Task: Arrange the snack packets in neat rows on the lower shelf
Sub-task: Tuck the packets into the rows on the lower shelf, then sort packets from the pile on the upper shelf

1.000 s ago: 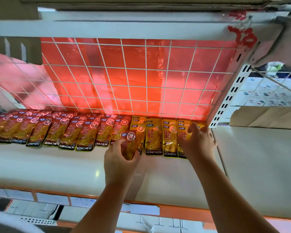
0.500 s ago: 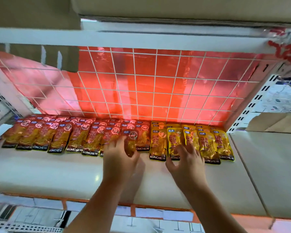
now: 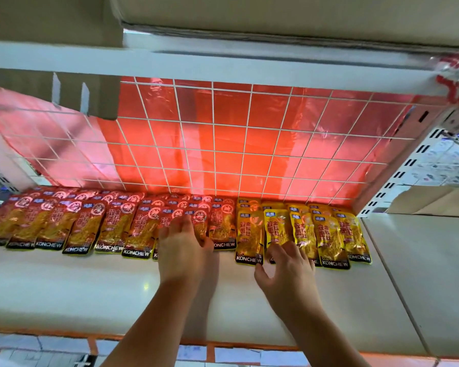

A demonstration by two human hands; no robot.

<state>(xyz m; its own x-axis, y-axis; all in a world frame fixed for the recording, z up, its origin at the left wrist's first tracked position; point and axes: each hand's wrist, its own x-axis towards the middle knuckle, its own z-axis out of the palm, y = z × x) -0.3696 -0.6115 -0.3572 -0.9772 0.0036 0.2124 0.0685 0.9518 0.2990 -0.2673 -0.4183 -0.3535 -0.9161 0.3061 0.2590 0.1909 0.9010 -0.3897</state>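
Lower shelf [image 3: 64, 287], red packets [image 3: 112, 226] overlapping in a row at the back, yellow packets [image 3: 329, 239] just right of them (same brand), left hand [image 3: 182, 251] laid straight-fingered on the red ones, right hand [image 3: 285, 268] spread, fingertips touching the yellow ones

Lighting is bright overall. The red backing sheet [image 3: 223, 144] glows strongest at its centre, and the snack packets [image 3: 112, 229] carry small foil highlights. The white shelf [image 3: 64, 287] shows a small glare spot mid-surface and a soft shadow just right of the left hand [image 3: 182, 250]. Wide-angle distortion bows the upper beam [image 3: 223, 67]; the picture corners are soft.
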